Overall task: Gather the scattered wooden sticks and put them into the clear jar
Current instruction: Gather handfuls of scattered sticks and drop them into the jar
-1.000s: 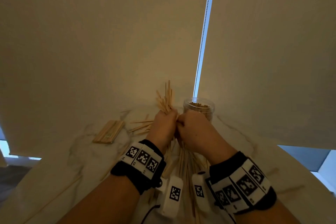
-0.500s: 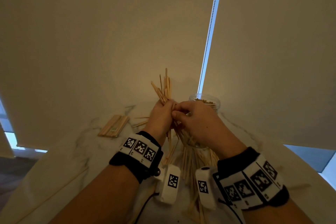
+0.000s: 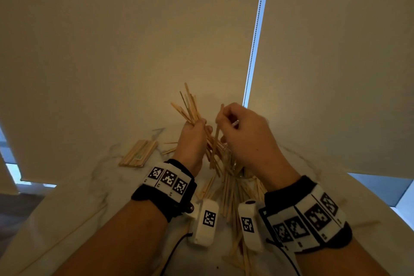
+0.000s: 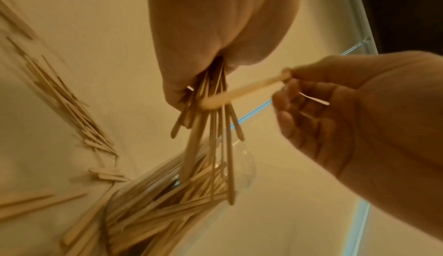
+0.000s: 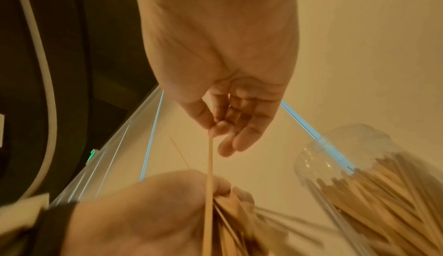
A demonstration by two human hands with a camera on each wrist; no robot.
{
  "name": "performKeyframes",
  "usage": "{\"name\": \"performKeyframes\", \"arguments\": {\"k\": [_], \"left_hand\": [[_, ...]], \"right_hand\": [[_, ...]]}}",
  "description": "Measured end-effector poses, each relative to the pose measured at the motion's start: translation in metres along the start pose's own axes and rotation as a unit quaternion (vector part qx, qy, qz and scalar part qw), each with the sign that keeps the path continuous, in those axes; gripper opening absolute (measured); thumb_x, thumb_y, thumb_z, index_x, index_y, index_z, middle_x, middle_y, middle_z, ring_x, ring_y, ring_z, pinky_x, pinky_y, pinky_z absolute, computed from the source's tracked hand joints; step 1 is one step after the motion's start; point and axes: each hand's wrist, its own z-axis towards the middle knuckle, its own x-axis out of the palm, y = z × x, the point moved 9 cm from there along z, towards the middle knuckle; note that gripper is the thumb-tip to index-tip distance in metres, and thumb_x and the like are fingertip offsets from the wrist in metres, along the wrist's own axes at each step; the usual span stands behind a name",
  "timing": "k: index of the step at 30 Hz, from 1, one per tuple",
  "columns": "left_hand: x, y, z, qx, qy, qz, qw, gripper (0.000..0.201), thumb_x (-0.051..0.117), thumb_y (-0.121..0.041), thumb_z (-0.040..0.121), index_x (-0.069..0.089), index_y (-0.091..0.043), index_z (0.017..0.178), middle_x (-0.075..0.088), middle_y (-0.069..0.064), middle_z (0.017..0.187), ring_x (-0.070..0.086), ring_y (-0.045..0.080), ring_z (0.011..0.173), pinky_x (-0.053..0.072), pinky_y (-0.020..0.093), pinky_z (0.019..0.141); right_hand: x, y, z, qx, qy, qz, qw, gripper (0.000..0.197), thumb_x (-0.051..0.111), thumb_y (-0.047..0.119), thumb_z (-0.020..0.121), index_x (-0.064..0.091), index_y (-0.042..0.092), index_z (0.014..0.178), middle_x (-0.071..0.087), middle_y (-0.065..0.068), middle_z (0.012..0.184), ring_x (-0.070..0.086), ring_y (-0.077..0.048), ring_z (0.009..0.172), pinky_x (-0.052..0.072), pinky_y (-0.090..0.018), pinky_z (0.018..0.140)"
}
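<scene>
My left hand point(image 3: 194, 134) grips a bundle of thin wooden sticks point(image 3: 189, 107) that fans out above and below the fist. My right hand point(image 3: 226, 119) pinches a single stick point(image 3: 216, 134) between thumb and forefinger, right beside the bundle. In the left wrist view the bundle point(image 4: 210, 127) hangs over the clear jar point(image 4: 172, 190), which holds several sticks. The right wrist view shows the pinched stick point(image 5: 210, 165) running down past my left hand point(image 5: 143, 212), with the jar point(image 5: 354, 180) to the right. In the head view my right wrist hides most of the jar point(image 3: 238, 171).
Loose sticks point(image 3: 230, 192) lie scattered on the white marble table point(image 3: 74, 204) between my wrists. A neat stack of sticks point(image 3: 139, 153) lies at the back left. One long thin skewer point(image 3: 67, 237) lies near the left edge. Roller blinds hang close behind.
Both hands have risen from the table with the bundle. My right hand has let go of the bundle and now pinches one stick, drawn upward beside it.
</scene>
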Motion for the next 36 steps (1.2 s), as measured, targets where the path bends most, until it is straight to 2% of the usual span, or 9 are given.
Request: {"name": "performKeyframes", "arguments": {"k": [4, 8, 12, 16, 19, 23, 25, 31, 36], "left_hand": [[0.0, -0.009, -0.001, 0.03, -0.006, 0.04, 0.999, 0.014, 0.043, -0.027, 0.104, 0.054, -0.018, 0.1, 0.054, 0.001, 0.076, 0.059, 0.019, 0.08, 0.047, 0.038, 0.072], [0.044, -0.014, -0.03, 0.003, 0.154, 0.005, 0.988, 0.025, 0.042, -0.024, 0.106, 0.06, -0.008, 0.112, 0.068, 0.009, 0.082, 0.07, 0.026, 0.08, 0.059, 0.048, 0.078], [0.059, -0.019, -0.043, 0.035, 0.183, 0.017, 0.982, 0.029, 0.039, -0.029, 0.107, 0.058, -0.011, 0.12, 0.063, 0.005, 0.074, 0.058, 0.017, 0.059, 0.051, 0.036, 0.06], [0.054, -0.017, -0.036, 0.059, 0.161, 0.071, 0.983, 0.035, 0.037, -0.04, 0.106, 0.051, -0.015, 0.126, 0.054, 0.002, 0.075, 0.046, 0.009, 0.051, 0.044, 0.031, 0.052], [0.061, -0.016, -0.041, 0.099, 0.188, 0.142, 0.967, 0.031, 0.037, -0.031, 0.107, 0.05, -0.021, 0.133, 0.06, -0.007, 0.067, 0.049, 0.01, 0.052, 0.043, 0.031, 0.051], [0.077, -0.011, -0.059, 0.098, 0.268, 0.162, 0.945, 0.023, 0.048, -0.034, 0.103, 0.052, -0.012, 0.1, 0.042, 0.012, 0.071, 0.038, 0.021, 0.056, 0.035, 0.03, 0.05], [0.079, -0.013, -0.06, 0.108, 0.272, 0.175, 0.94, 0.034, 0.049, -0.042, 0.101, 0.051, -0.011, 0.088, 0.046, 0.013, 0.073, 0.041, 0.024, 0.061, 0.039, 0.033, 0.053], [0.072, -0.016, -0.052, 0.15, 0.248, 0.214, 0.933, 0.05, 0.048, -0.045, 0.101, 0.051, 0.002, 0.085, 0.051, 0.019, 0.069, 0.048, 0.026, 0.06, 0.049, 0.052, 0.06], [0.073, -0.017, -0.058, 0.174, 0.258, 0.276, 0.909, 0.049, 0.053, -0.057, 0.094, 0.042, -0.02, 0.065, 0.042, -0.003, 0.053, 0.037, 0.011, 0.045, 0.035, 0.032, 0.053]], "right_hand": [[-0.025, -0.007, 0.007, 0.026, -0.037, -0.035, 0.998, 0.019, 0.05, 0.034, 0.099, 0.059, 0.025, 0.086, 0.063, 0.007, 0.076, 0.062, -0.011, 0.068, 0.054, -0.033, 0.066], [-0.024, -0.029, 0.008, 0.07, -0.001, -0.049, 0.996, 0.015, 0.056, 0.03, 0.097, 0.067, 0.024, 0.089, 0.067, 0.008, 0.078, 0.063, -0.002, 0.064, 0.049, -0.011, 0.055], [-0.031, -0.026, 0.009, 0.061, -0.028, -0.055, 0.996, 0.02, 0.057, 0.033, 0.098, 0.074, 0.023, 0.098, 0.07, 0.011, 0.083, 0.065, 0.001, 0.073, 0.05, -0.015, 0.072], [-0.022, -0.024, 0.008, 0.094, 0.046, 0.014, 0.994, 0.057, 0.04, 0.074, 0.088, 0.068, 0.024, 0.094, 0.068, 0.009, 0.084, 0.062, -0.001, 0.076, 0.042, -0.019, 0.066], [-0.013, -0.028, 0.006, 0.107, 0.066, 0.006, 0.992, 0.095, 0.051, 0.091, 0.062, 0.061, 0.021, 0.124, 0.067, 0.009, 0.11, 0.065, -0.01, 0.099, 0.049, -0.027, 0.079], [-0.033, -0.036, 0.01, 0.11, -0.029, 0.127, 0.985, 0.032, 0.08, 0.038, 0.078, 0.068, 0.021, 0.103, 0.075, 0.004, 0.088, 0.073, -0.01, 0.083, 0.059, -0.035, 0.081], [-0.037, -0.039, 0.011, 0.111, -0.046, 0.178, 0.977, 0.028, 0.082, 0.023, 0.078, 0.067, 0.018, 0.102, 0.076, 0.002, 0.087, 0.074, -0.012, 0.081, 0.06, -0.039, 0.083], [-0.032, -0.031, 0.012, 0.092, -0.03, 0.189, 0.977, 0.033, 0.08, 0.021, 0.08, 0.06, 0.017, 0.107, 0.074, -0.004, 0.089, 0.074, -0.02, 0.08, 0.06, -0.046, 0.08], [-0.059, -0.023, 0.01, 0.073, -0.123, 0.151, 0.978, 0.033, 0.062, 0.039, 0.094, 0.051, 0.027, 0.122, 0.065, 0.01, 0.096, 0.068, -0.002, 0.083, 0.058, -0.024, 0.074]]}}
